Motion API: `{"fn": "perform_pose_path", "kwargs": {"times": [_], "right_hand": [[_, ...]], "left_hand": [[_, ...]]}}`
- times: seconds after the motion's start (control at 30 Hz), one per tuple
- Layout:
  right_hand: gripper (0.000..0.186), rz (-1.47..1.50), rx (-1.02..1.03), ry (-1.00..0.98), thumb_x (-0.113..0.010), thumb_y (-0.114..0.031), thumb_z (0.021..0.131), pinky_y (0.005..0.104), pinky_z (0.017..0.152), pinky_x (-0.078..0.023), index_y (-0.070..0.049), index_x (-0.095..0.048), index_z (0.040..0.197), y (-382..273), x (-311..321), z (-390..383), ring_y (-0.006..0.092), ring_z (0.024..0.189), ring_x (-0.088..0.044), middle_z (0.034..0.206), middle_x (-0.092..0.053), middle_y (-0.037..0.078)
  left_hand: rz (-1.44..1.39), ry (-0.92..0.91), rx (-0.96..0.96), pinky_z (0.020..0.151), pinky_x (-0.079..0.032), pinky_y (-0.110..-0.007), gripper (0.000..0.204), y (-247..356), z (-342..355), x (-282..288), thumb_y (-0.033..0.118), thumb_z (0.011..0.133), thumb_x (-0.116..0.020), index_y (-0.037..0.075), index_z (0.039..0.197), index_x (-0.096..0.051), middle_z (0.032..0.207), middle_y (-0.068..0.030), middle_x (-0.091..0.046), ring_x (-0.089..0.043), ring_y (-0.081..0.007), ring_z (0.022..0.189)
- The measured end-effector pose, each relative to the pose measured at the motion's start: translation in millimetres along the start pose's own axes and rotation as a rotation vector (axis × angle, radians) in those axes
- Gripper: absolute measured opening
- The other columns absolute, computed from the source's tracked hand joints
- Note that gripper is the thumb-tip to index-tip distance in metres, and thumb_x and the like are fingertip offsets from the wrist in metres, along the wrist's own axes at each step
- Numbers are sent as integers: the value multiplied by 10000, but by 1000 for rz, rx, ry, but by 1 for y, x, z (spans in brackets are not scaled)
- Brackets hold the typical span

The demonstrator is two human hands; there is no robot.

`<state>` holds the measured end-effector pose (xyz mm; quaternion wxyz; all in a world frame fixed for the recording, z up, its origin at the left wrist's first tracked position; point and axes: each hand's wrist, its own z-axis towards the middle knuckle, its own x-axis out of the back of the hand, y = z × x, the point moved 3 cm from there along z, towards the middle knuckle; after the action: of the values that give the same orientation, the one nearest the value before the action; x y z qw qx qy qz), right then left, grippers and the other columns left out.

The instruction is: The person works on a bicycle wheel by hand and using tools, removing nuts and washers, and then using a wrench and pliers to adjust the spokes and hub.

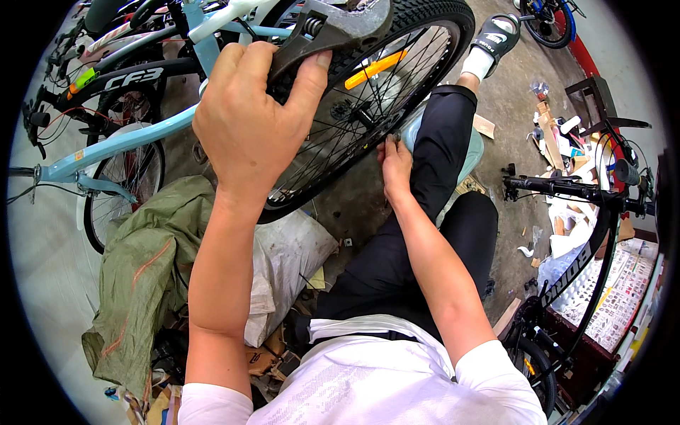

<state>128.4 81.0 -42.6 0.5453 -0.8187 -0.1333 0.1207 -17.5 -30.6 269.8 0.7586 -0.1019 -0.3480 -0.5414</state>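
My left hand (244,127) is wrapped round a dark adjustable wrench (343,32), raised close in front of the wheel. Thumb and fingers grip its handle, and the wrench's jaw end covers part of the tyre. Below and to the right, my right hand (397,166) is closed beside the lower edge of the bicycle wheel (368,117), fingertips pressed together. What it pinches there, if anything, is too small to name. The wheel has a knobbly black tyre, thin spokes and an orange reflector (375,69). A light-blue bicycle frame (120,149) stretches left behind my left hand.
Several more bicycles crowd the upper left. A green sack (152,262) and a white sack (290,258) lie at the left. At the right stands a black bicycle (577,273) near scattered cardboard and scraps (559,142). My outstretched leg (443,142) passes close to the wheel.
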Motion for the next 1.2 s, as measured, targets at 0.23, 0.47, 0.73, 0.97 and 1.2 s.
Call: {"fn": "perform_pose_path", "kwargs": {"times": [0.23, 0.47, 0.73, 0.97, 1.2], "right_hand": [[255, 213, -224, -85, -551, -286, 1041, 239, 584, -346, -68, -600, 916, -6, 0, -4, 66, 662, -507, 761, -592, -6], [253, 341, -232, 28, -597, -307, 1020, 240, 447, -287, -54, -593, 1017, -37, 13, -44, 49, 504, -371, 686, -433, -46], [365, 728, 108, -432, -660, -85, 961, 190, 454, -275, -56, -558, 1310, -194, -20, -145, 2, 565, -381, 813, -485, -65], [215, 900, 21, -350, -709, -227, 952, 275, 785, -491, -54, -697, 1079, -231, -55, -133, 87, 854, -605, 950, -693, -8], [318, 1047, 154, -162, -718, -333, 954, 268, 843, -435, -50, -657, 1087, -250, -29, -117, 74, 916, -525, 998, -638, -15]], "left_hand": [[-4, 8, -11, 541, -468, -398, 358, 2, 2, 1, 390, 810, -790, 52, 841, -676, 778, -72, -587, -615, -304, 638], [-30, 46, -3, 554, -486, -398, 308, 3, -2, 6, 315, 769, -828, 61, 901, -714, 830, -61, -586, -621, -295, 654], [-21, 32, -131, 711, -503, -379, 384, 24, -2, 14, 191, 677, -884, 86, 1024, -758, 917, -55, -662, -633, -262, 814], [53, -32, -299, 820, -543, -373, 411, 48, -5, 8, 134, 757, -807, 142, 1164, -751, 1046, -62, -701, -666, -263, 929], [104, -23, -327, 853, -531, -413, 349, 54, -1, 0, 214, 860, -782, 124, 1190, -712, 1099, -92, -690, -658, -311, 1025]]}}
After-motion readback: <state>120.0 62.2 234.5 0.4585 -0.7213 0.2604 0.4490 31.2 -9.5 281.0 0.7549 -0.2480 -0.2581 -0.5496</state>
